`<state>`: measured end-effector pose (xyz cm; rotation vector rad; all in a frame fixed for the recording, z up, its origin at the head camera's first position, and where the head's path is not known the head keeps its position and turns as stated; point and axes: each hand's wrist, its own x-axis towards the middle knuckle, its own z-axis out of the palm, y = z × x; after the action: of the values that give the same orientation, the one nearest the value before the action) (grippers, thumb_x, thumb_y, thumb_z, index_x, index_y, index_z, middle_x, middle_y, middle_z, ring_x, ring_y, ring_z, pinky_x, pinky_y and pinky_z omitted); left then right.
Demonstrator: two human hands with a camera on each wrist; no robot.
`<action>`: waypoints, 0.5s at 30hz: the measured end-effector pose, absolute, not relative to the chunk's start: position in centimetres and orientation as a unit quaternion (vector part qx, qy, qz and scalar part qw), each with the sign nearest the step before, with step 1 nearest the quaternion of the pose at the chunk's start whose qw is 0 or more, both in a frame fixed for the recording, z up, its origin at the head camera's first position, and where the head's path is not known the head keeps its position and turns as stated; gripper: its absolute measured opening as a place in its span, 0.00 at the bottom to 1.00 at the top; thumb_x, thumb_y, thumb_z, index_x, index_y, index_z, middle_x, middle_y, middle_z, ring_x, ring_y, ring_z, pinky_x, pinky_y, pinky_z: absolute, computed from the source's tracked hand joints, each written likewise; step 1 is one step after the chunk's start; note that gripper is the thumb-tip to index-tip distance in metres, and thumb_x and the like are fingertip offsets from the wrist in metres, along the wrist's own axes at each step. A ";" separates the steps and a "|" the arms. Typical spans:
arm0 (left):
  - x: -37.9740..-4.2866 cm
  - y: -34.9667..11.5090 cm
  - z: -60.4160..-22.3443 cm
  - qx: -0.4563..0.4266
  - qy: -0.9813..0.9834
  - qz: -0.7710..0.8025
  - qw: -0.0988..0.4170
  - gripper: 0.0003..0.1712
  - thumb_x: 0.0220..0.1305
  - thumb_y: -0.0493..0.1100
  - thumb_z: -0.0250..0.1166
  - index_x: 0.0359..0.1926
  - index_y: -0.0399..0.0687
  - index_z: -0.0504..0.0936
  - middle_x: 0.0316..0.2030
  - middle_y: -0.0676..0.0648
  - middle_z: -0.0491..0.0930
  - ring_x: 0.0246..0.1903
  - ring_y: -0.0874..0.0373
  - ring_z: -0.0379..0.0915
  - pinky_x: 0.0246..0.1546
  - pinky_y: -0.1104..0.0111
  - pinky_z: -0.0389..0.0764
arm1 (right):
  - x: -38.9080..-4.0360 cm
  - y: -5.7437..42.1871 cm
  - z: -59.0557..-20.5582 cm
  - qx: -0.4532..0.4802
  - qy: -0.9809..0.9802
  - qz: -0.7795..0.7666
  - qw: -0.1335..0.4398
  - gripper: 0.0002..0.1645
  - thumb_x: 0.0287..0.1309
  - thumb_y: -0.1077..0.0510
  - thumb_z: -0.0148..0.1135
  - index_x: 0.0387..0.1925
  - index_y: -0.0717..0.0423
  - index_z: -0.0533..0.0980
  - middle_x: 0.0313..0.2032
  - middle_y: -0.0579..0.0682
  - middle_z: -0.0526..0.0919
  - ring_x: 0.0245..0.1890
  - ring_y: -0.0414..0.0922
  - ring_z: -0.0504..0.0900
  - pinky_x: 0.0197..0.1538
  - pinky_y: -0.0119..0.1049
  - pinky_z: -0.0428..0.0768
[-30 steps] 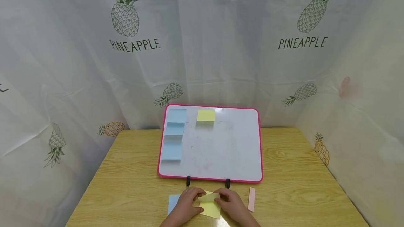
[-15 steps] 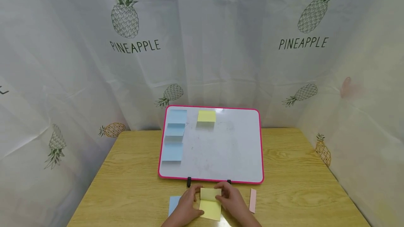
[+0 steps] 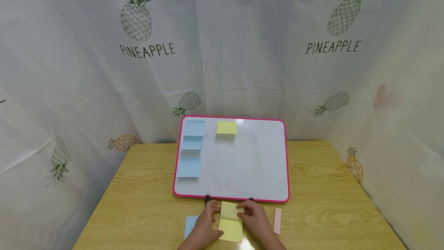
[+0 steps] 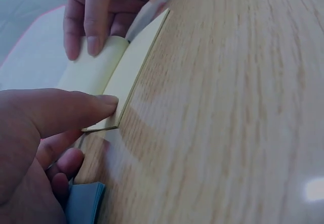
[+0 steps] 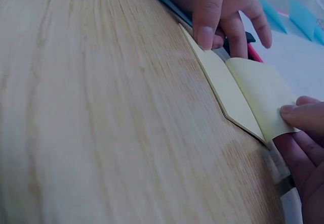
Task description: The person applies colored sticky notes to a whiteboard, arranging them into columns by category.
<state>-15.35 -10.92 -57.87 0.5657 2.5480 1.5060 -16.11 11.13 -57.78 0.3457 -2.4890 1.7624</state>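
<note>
In the head view a yellow sticky note pad [image 3: 230,231] lies on the table, its top sheet [image 3: 230,210] lifted and folded back away from the person. My left hand [image 3: 204,227] holds the pad at its left edge; in the left wrist view the thumb [image 4: 96,107] presses on the pad's face. At the other side, my right hand [image 3: 257,221] pinches the raised sheet by its right edge between thumb and fingers. The sheet still meets the pad along a curved bend, plain in the right wrist view.
Behind the hands a pink-framed whiteboard [image 3: 246,165] stands on black feet. Blue notes [image 3: 189,167] run down its left side, and a yellow note [image 3: 226,127] hangs near the top. A blue pad [image 3: 190,225] lies left of the hands, a pink strip [image 3: 277,221] right.
The top sheet has been raised from a low curl and bent further back toward the whiteboard. My right hand moved slightly away from the person with it; the left hand stays at the pad.
</note>
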 end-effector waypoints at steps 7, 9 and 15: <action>-15.3 -11.1 -57.7 0.226 0.869 0.440 0.022 0.33 0.42 0.35 0.78 0.49 0.51 0.73 0.42 0.56 0.73 0.34 0.65 0.63 0.35 0.68 0.67 | -16.1 10.9 -58.0 0.081 -0.809 0.581 0.036 0.12 0.48 0.70 0.71 0.37 0.59 0.84 0.25 0.44 0.76 0.25 0.34 0.72 0.29 0.28 0.75; -15.4 -11.1 -57.8 0.241 0.873 0.423 0.011 0.28 0.44 0.37 0.78 0.46 0.55 0.76 0.40 0.58 0.72 0.36 0.66 0.63 0.36 0.67 0.68 | -16.0 10.9 -57.9 0.073 -0.807 0.585 0.030 0.12 0.48 0.70 0.71 0.38 0.59 0.84 0.25 0.45 0.77 0.25 0.34 0.73 0.28 0.28 0.75; -15.3 -11.0 -57.7 0.245 0.879 0.409 0.004 0.16 0.52 0.41 0.75 0.40 0.60 0.80 0.43 0.60 0.74 0.42 0.63 0.66 0.41 0.64 0.71 | -15.8 10.8 -57.7 0.057 -0.797 0.601 0.002 0.12 0.49 0.69 0.71 0.39 0.62 0.84 0.28 0.48 0.80 0.27 0.35 0.75 0.29 0.28 0.77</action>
<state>-15.32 -10.99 -57.70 0.7678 2.7547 1.2824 -15.80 10.80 -57.72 0.1782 -2.5008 1.8858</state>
